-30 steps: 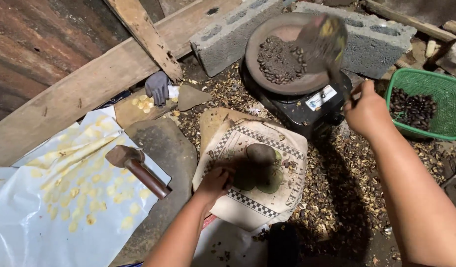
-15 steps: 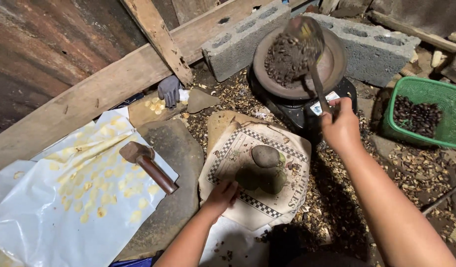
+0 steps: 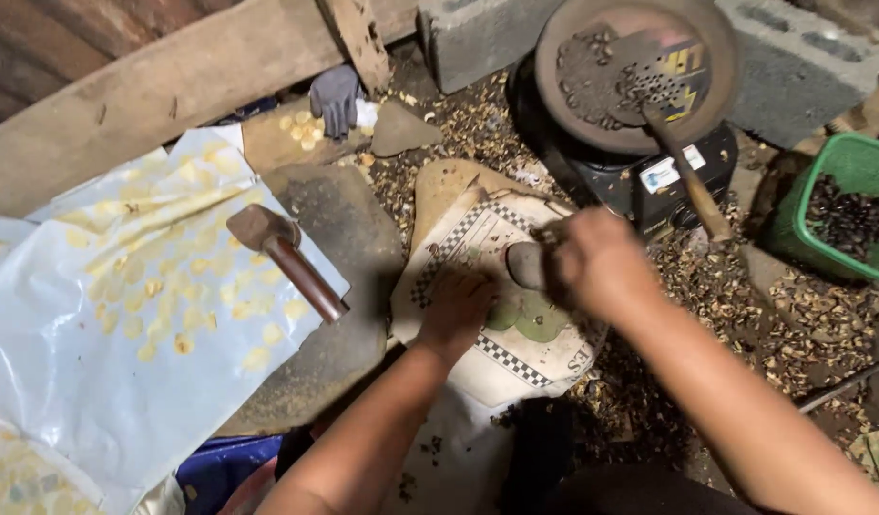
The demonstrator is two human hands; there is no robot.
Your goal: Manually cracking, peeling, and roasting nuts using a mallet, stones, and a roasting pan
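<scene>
My left hand (image 3: 456, 310) lies flat, fingers spread, pressing on the printed paper sack with the chequered border (image 3: 478, 277) spread on the ground. Just beyond it my right hand (image 3: 597, 262) is curled around the smooth grey round stone (image 3: 525, 265) resting on that sack. To the left a brown wooden-handled mallet (image 3: 285, 257) lies on a flat stone slab. Farther off, a perforated metal ladle (image 3: 661, 81) rests in the round clay pan of dark roasted nuts (image 3: 592, 67), with a green plastic basket (image 3: 859, 172) at its right.
</scene>
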